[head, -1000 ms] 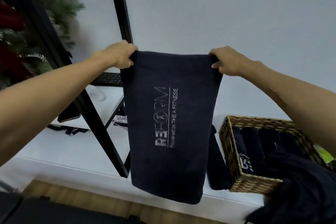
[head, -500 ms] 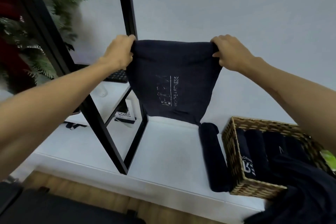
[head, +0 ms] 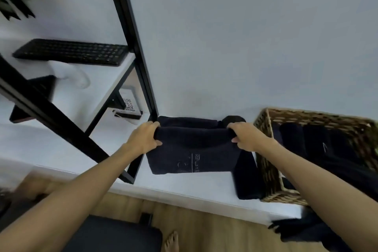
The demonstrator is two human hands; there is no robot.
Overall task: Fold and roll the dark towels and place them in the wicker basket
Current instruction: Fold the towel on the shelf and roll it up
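While both hands grip its folded top edge, the towel (head: 194, 149) lies low on the white ledge (head: 61, 149). Left hand (head: 144, 139) curls fingers over one corner at 9 o'clock, right hand (head: 244, 137) pinches the other at 3. A rolled towel (head: 246, 176) sits just beside it, touching the basket (head: 263, 149) at 3 o'clock. Black frame (head: 131, 32) legs crowd the 9 o'clock side; bare ledge lies beyond them.

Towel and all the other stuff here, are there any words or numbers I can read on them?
None can be read.
Towel held by the left hand and right hand: pale print, too blurred.
Card under the shelf: QR-like code, too small.
Towel in the wicker basket: pale mark, unreadable.
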